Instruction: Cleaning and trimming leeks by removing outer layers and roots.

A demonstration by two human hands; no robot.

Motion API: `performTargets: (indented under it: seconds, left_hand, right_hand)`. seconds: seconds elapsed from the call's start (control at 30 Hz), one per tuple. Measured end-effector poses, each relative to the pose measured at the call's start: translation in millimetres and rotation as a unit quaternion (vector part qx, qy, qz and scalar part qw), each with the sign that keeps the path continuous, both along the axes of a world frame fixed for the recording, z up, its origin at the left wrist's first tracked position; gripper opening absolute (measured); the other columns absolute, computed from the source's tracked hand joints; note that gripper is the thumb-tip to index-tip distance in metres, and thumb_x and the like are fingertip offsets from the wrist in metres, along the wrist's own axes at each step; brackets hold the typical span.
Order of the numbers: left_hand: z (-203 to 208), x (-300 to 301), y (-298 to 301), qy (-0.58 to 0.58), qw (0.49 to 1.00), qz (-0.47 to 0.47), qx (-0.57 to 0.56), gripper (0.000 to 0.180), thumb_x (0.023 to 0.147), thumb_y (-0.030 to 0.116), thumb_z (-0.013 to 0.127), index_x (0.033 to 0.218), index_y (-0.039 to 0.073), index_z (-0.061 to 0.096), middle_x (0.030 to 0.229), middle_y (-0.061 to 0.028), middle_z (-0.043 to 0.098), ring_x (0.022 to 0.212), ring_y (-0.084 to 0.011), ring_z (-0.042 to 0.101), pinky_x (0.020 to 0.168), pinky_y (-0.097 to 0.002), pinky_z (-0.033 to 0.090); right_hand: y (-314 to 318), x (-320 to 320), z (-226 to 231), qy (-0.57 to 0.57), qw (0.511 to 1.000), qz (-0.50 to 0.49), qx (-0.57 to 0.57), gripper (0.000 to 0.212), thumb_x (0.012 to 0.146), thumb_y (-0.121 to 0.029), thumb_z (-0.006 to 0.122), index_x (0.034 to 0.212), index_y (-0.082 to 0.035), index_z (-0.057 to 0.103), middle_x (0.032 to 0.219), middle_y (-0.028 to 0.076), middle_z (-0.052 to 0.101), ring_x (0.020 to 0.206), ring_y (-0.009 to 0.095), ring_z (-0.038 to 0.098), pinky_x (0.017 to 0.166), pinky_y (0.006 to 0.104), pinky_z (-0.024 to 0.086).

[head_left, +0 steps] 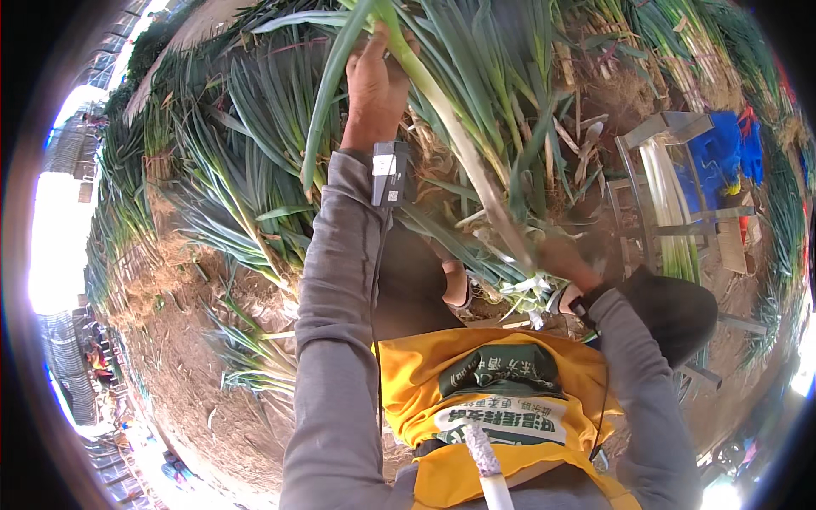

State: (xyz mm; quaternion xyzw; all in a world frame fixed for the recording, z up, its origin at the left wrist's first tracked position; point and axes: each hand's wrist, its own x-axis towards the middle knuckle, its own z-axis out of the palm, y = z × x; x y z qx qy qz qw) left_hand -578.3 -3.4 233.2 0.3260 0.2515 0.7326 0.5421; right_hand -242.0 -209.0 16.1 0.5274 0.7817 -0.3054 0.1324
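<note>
Two hands strip a long green onion (442,110).
Left hand (374,81) grips its leaves at upper centre; right hand (565,259) clasps the root end, where hard pulling might snap the stalk.

Bright outdoor daylight, blown out to white glare along the left rim and lower right corner. Strong fisheye bending curves everything near the dark circular border. The centre is sharp; the right hand (568,262) is motion-blurred.

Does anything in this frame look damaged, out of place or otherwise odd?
Nothing stands out. The left hand grips the green leaves of a long green onion, and the right hand holds its white root end. More green onions lie piled on the soil, and trimmed white stalks rest in a metal rack.
</note>
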Motion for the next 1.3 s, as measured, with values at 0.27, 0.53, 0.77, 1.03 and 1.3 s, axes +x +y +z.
performTargets:
  seconds: [0.27, 0.53, 0.77, 1.03, 1.3]
  left_hand:
    - [9.1, 18.7, -20.0, -0.038, 0.997, -0.066, -0.007, 0.025, 0.099, 0.008, 0.058, 0.124, 0.006, 0.055, 0.117, -0.0066, 0.057, 0.104, -0.0266, 0.061, 0.088, -0.0446, 0.051]
    - [2.0, 62.6, -15.8, 0.000, 0.992, -0.130, -0.005, 0.026, 0.096, 0.007, 0.064, 0.120, -0.002, 0.059, 0.107, -0.0092, 0.065, 0.098, -0.0285, 0.067, 0.089, -0.0426, 0.057]
    - [3.8, 33.2, -15.1, 0.008, 0.999, -0.047, 0.014, 0.026, 0.098, 0.010, 0.063, 0.120, -0.002, 0.055, 0.103, -0.0117, 0.065, 0.088, -0.0261, 0.068, 0.078, -0.0421, 0.058]
    - [26.6, 20.0, -11.3, 0.062, 0.998, -0.019, -0.016, 0.027, 0.107, 0.020, 0.050, 0.121, -0.002, 0.056, 0.098, -0.0102, 0.058, 0.081, -0.0202, 0.057, 0.072, -0.0369, 0.050]
    - [13.5, 41.7, -0.9, 0.000, 0.999, -0.042, 0.015, 0.025, 0.104, 0.018, 0.055, 0.122, 0.000, 0.057, 0.104, -0.0121, 0.062, 0.090, -0.0241, 0.059, 0.079, -0.0386, 0.050]
  right_hand:
    - [94.1, -47.6, 142.2, 0.365, 0.883, -0.191, 0.224, 0.032, 0.098, -0.025, 0.064, 0.120, -0.002, 0.066, 0.110, 0.022, 0.069, 0.097, 0.038, 0.068, 0.080, 0.0411, 0.052]
    - [160.1, -123.5, 216.6, 0.451, 0.760, -0.058, 0.465, 0.025, 0.092, -0.020, 0.069, 0.110, -0.003, 0.068, 0.097, 0.018, 0.067, 0.085, 0.040, 0.064, 0.073, 0.0430, 0.052]
    - [92.7, -81.1, 215.9, 0.444, 0.863, -0.123, 0.207, 0.012, 0.093, -0.014, 0.071, 0.099, -0.003, 0.068, 0.084, 0.003, 0.066, 0.075, 0.010, 0.060, 0.065, 0.0269, 0.049]
    - [27.8, -7.9, 118.9, 0.387, 0.866, -0.308, 0.073, 0.045, 0.088, -0.022, 0.078, 0.125, -0.002, 0.061, 0.114, 0.012, 0.065, 0.094, 0.014, 0.064, 0.082, 0.0310, 0.052]
    - [126.8, -97.2, 193.1, 0.382, 0.829, 0.125, 0.387, 0.038, 0.080, -0.005, 0.074, 0.117, -0.004, 0.065, 0.116, 0.011, 0.062, 0.105, 0.027, 0.062, 0.088, 0.0403, 0.054]
